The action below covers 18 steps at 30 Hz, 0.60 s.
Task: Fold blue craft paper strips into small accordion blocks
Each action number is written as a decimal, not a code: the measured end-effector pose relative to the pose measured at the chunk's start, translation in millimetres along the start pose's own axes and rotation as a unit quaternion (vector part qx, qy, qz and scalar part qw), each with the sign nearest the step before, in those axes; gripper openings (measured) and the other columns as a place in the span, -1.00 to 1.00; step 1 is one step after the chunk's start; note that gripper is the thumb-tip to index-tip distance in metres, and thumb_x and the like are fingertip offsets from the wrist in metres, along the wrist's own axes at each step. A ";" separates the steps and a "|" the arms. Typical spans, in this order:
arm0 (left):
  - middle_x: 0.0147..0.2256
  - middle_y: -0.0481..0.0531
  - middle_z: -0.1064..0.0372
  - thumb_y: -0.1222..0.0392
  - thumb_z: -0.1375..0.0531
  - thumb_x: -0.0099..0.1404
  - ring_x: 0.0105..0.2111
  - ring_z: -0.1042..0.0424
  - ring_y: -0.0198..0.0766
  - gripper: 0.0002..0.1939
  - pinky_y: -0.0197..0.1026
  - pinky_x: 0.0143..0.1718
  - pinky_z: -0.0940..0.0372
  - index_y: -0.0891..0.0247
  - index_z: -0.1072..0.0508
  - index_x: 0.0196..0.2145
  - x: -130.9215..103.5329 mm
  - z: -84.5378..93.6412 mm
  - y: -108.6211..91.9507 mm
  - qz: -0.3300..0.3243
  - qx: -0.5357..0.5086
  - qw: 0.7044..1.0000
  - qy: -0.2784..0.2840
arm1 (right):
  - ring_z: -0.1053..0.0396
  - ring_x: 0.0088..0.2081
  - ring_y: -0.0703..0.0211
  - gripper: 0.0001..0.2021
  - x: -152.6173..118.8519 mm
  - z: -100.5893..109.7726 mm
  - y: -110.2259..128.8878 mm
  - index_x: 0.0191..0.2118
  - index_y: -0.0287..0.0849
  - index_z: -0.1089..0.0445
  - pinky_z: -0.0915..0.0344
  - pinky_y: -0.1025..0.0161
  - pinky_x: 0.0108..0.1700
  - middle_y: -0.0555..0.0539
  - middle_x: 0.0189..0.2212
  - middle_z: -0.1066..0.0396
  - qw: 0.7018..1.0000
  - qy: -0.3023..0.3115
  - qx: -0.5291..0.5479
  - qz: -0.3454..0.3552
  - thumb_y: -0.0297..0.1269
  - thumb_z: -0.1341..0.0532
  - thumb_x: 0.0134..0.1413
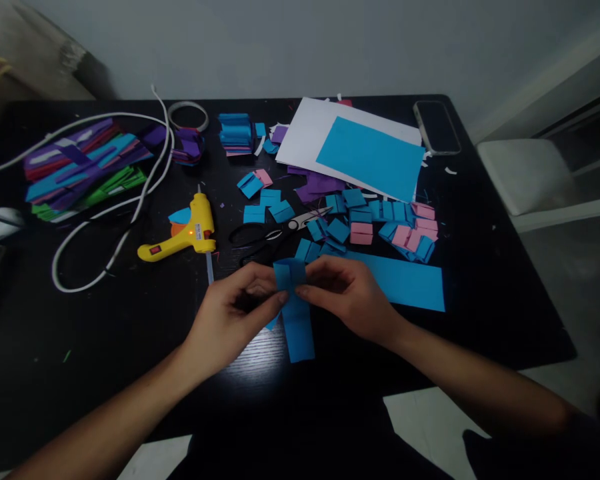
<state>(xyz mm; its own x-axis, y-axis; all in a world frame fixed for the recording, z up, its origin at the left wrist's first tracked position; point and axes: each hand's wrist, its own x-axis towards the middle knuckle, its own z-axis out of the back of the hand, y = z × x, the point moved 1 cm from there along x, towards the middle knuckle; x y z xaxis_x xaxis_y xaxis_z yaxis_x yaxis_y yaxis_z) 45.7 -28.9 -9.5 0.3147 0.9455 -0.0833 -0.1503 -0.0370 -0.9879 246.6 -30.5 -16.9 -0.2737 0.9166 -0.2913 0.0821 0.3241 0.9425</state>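
A folded blue paper strip point(298, 330) hangs between my hands near the front of the black table. My left hand point(235, 310) pinches its left edge with thumb and fingers. From the other side, my right hand point(355, 293) grips its right edge, the thumb on the front face. Behind my right hand lies a wide flat blue strip point(415, 283). Small folded blue pieces point(338, 231) and pink pieces point(361, 233) are scattered just beyond the hands. Black-handled scissors point(285, 230) rest among them, blades pointing right.
A yellow glue gun point(197, 230) lies left of the scissors. White cable point(60, 250) loops around bundled coloured strips point(85, 163) and near a tape ring point(189, 105). White sheets point(300, 137) with a blue sheet point(373, 157) and a phone point(437, 127) are at the back.
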 end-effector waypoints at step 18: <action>-0.21 0.02 -0.58 0.46 -0.18 0.40 -0.21 -0.58 -0.30 -0.76 -0.30 -0.21 -0.44 0.22 -0.58 -0.12 -3.2 13.8 -6.0 -0.164 0.122 0.978 0.045 | -0.54 -0.33 0.29 -0.93 -3.2 3.0 6.5 -0.26 -0.09 -0.65 -0.46 0.39 -0.28 0.02 -0.36 -0.61 0.999 0.010 0.000 0.051 -0.39 -0.39 0.15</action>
<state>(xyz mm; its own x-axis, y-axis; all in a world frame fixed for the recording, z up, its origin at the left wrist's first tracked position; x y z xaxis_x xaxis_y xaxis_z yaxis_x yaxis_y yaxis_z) 32.7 -27.2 -1.6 0.4635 0.8607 0.2106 -0.2423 0.3518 -0.9042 250.9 -30.6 -10.3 -0.2832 0.9400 -0.1902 0.1104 0.2289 0.9672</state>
